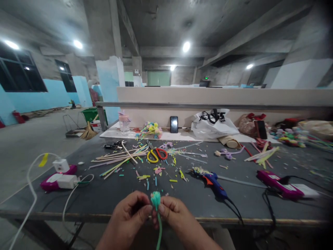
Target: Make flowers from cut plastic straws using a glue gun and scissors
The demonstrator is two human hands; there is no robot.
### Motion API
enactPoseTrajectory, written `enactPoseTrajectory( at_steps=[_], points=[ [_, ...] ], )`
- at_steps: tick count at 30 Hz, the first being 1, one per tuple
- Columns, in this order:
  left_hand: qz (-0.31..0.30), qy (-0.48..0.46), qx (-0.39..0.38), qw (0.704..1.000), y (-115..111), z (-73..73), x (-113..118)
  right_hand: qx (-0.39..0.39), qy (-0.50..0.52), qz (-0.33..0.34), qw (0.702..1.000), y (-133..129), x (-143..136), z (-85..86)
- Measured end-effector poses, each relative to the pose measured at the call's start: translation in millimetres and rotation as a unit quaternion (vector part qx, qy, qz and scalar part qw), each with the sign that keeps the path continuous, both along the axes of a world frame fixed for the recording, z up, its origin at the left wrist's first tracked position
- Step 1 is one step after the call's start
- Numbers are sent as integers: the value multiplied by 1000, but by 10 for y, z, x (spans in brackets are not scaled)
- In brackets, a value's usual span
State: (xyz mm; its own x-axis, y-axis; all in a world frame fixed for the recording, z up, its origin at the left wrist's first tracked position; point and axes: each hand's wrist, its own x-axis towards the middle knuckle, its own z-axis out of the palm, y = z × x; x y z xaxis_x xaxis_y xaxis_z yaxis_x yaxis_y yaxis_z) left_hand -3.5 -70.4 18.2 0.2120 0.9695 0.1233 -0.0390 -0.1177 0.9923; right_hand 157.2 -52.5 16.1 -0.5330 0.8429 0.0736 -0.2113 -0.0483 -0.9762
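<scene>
My left hand (131, 211) and my right hand (173, 211) meet over the near edge of the dark table (104, 194). Both pinch a small teal pipe-cleaner flower (156, 199); its green stem hangs down between my wrists. The fingers of both hands are closed around the flower's head. Just beyond them lie several short coloured pipe-cleaner scraps (156, 175).
A blue glue gun (214, 182) lies right of centre, its black cord running off the edge. Scissors with yellow and red handles (156, 154) and long coloured sticks (121, 161) lie mid-table. Magenta power strips (58, 178) (275, 180) sit left and right. A white plastic bag (213, 125) and phone (174, 124) stand at the back.
</scene>
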Motion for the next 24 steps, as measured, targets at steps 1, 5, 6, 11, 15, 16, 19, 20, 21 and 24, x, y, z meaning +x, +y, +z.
enactPoseTrajectory(
  at_steps=[1,5,6,11,15,16,19,20,21,24],
  points=[
    [11,7,3,1000,-6,-6,3,-6,-4,13,1000,-3,4,-18],
    [70,52,34,996,-14,5,1,27,-51,39,998,-10,41,-63],
    [73,63,42,994,-14,17,2,46,-67,39,996,-11,49,-61],
    [85,97,69,989,-10,73,11,131,-123,19,984,-14,53,-44],
    [97,114,57,987,-8,42,6,117,-130,-1,985,-3,32,-110],
    [103,116,46,987,-8,27,5,101,-121,-7,987,3,26,-131],
    [112,124,30,985,-11,-7,8,59,-98,-27,993,26,14,-170],
    [111,126,32,985,-14,-13,11,54,-100,-37,993,33,12,-171],
    [108,128,37,985,-17,-16,14,55,-106,-46,992,39,12,-167],
    [95,134,64,984,-30,-15,17,72,-132,-48,988,41,22,-141]
  ],
)
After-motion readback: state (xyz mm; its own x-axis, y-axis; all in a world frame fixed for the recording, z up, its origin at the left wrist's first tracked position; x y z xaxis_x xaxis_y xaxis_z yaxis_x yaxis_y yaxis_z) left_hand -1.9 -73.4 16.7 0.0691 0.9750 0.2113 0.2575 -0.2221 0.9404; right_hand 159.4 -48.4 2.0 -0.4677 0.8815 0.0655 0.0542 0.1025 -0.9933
